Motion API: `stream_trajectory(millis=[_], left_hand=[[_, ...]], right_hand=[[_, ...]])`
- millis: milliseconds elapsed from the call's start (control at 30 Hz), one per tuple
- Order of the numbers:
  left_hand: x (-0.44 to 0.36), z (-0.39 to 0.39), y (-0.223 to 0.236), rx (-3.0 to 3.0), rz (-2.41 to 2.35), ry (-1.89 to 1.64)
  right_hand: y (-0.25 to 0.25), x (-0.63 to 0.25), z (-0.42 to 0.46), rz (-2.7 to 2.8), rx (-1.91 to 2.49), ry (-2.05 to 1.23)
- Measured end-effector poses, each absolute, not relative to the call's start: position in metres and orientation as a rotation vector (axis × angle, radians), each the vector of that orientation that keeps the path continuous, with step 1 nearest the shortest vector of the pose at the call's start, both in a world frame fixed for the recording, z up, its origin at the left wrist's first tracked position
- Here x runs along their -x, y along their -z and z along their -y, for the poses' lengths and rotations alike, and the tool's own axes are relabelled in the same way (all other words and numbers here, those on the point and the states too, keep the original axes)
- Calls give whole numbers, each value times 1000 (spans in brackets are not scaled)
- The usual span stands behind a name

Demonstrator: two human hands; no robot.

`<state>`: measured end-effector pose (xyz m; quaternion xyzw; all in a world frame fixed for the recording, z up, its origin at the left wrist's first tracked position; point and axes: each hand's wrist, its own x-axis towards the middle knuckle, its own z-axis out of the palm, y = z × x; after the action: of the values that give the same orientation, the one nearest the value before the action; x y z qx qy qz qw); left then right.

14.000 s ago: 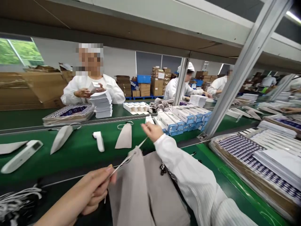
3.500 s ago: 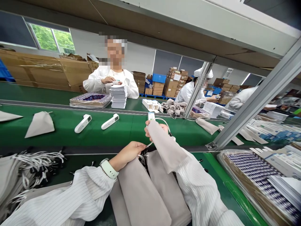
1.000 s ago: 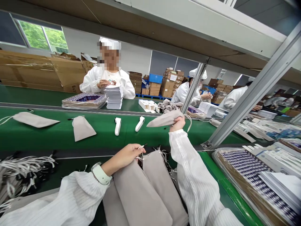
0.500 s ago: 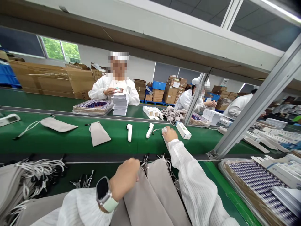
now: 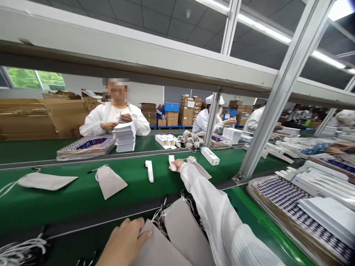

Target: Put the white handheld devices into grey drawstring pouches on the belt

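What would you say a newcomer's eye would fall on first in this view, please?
Probably the right hand near the middle, stretched over the bright green belt with its fingers on a white device. Next might come the grey pouches at the bottom, where the left hand touches one. Beyond the belt, left of centre, a co-worker in white is behind a tall white stack.

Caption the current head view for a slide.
Right hand touches a white plastic handheld device on the smooth green belt; left hand touches a grey cloth drawstring pouch.
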<state>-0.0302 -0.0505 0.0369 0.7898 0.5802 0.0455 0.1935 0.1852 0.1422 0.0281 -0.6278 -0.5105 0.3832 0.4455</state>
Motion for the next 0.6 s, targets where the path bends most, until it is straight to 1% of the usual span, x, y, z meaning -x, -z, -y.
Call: stream_trajectory(millis=[133,233,300,400,467,600], left_hand=[[35,63,-66,-2138,-1440,-309],[31,74,-85,-2107,-1452,-461],[23,78,-90,-2121,-1437,-461],[14,80,-89,-2136,-1295,-431],[10,81,-87,-2136,-1185,-473],[8,83,-87,-2164,-1061,-573]], right_hand=[[-46,-204,-113,1200,1240,-1180],[-72,-201,-82,1125,745,-1373],[-91,-191,-61,1095,514,-1398],[-109,-171,-34,1121,395,-1345],[-113,-159,-20,1137,343,-1346],[-108,-144,-4,1161,292,-1467]])
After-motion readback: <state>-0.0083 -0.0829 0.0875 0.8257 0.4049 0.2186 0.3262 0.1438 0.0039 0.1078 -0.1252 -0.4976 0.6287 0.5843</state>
